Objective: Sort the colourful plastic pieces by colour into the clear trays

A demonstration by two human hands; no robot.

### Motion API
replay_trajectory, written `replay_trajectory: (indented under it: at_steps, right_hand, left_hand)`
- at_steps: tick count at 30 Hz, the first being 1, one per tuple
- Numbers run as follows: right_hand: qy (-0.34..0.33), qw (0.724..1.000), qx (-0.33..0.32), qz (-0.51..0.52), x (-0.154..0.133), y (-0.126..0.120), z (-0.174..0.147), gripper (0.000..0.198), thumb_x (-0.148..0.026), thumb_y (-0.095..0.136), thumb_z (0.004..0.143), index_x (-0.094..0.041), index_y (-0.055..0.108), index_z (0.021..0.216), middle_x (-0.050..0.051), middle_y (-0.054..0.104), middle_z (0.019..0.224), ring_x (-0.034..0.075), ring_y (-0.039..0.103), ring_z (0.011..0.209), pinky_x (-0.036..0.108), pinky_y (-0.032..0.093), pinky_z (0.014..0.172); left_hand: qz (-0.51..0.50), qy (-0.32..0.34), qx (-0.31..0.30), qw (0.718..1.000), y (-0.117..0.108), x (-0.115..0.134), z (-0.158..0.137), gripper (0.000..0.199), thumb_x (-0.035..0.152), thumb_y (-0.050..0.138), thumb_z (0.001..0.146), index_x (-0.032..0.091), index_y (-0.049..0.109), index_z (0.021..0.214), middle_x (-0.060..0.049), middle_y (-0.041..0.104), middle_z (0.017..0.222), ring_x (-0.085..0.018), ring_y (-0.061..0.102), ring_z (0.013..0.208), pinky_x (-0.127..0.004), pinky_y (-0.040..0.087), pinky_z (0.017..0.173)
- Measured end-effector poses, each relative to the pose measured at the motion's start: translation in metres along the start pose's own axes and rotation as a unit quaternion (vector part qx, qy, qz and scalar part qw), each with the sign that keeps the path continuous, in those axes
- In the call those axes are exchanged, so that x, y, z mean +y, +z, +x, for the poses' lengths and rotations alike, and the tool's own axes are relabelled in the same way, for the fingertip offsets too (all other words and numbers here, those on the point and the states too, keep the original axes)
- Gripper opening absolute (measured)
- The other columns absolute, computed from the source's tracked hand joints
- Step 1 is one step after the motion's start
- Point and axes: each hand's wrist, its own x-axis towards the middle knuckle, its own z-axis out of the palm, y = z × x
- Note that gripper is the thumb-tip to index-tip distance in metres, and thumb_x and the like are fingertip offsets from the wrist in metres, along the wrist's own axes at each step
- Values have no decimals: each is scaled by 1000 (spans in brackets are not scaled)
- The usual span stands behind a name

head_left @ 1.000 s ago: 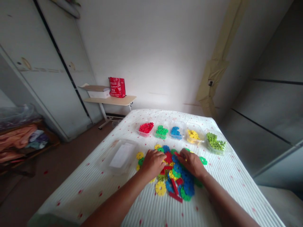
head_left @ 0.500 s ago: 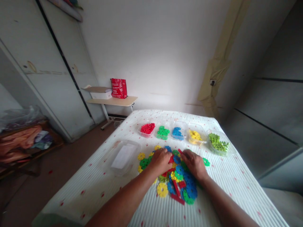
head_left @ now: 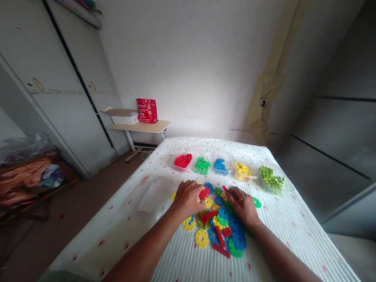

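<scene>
My left hand (head_left: pixel 188 199) is closed on a red toothed plastic piece (head_left: pixel 204 192), pinched between thumb and fingers above the left side of the pile. On the right, my right hand (head_left: pixel 243 204) is closed with a slim red plastic strip (head_left: pixel 225 188) poking out from its fingertips. Between and below the hands lie mixed notched discs, among them a yellow disc (head_left: pixel 201 239), a blue disc (head_left: pixel 219 201) and a green disc (head_left: pixel 235 248). Red strips (head_left: pixel 221 250) and an olive-green piece (head_left: pixel 203 219) lie among them. My hands cover part of the pile.
Along the far side stand clear tubs of red pieces (head_left: pixel 182 160), green pieces (head_left: pixel 202 165), blue pieces (head_left: pixel 220 166), yellow pieces (head_left: pixel 242 170) and light-green pieces (head_left: pixel 270 178). A clear plastic lid or tray (head_left: pixel 152 196) lies left. Behind is a small table (head_left: pixel 158 126) with a red bag (head_left: pixel 147 111).
My left hand has moved left and lifted slightly, now with the red toothed piece showing in its fingers. The right hand has barely moved and still has the red strip at its fingertips.
</scene>
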Motion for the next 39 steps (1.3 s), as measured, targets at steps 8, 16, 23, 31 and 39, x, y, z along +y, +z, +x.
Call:
replay_trajectory:
  at_steps: [8, 16, 23, 31, 39]
  right_hand:
    - [-21, 1000, 2, -1, 0, 3, -1, 30, -44, 41, 87, -21, 59, 80, 3, 66, 72, 17, 62, 68, 24, 42, 59]
    - [-30, 1000, 6, 6, 6, 5, -1, 27, -41, 42, 89, -22, 58, 80, 2, 66, 72, 16, 62, 67, 23, 42, 58]
    - [-37, 999, 6, 1, 4, 4, -1, 27, -40, 42, 88, -21, 59, 79, 3, 65, 71, 16, 62, 66, 23, 42, 58]
    - [-61, 998, -17, 27, -4, 5, -2, 24, -39, 45, 88, -22, 62, 85, 2, 67, 76, 16, 63, 70, 24, 45, 61]
    - [-104, 992, -25, 65, -18, 9, -7, 20, -34, 47, 88, -22, 63, 88, 3, 68, 81, 16, 63, 74, 26, 48, 68]
  left_hand:
    - [97, -180, 21, 979, -42, -71, 53, 28, 35, 56, 74, 27, 64, 100, -3, 66, 100, -21, 57, 97, -31, 42, 85]
    - [97, -204, -6, 974, -22, -96, 95, 35, 36, 59, 70, 27, 64, 104, -6, 63, 107, -26, 55, 103, -38, 41, 86]
    - [43, -193, 51, 979, -19, -99, 85, 30, 17, 44, 80, 28, 66, 97, 2, 67, 108, -18, 56, 104, -31, 39, 88]
    - [-134, -82, 42, 987, -9, -42, 55, 22, 18, 55, 74, 23, 69, 91, 0, 71, 93, -14, 62, 88, -24, 44, 82]
    - [-184, 41, -48, 981, 19, 20, 30, 14, 21, 62, 69, 22, 72, 78, 0, 70, 74, -15, 61, 74, -23, 44, 71]
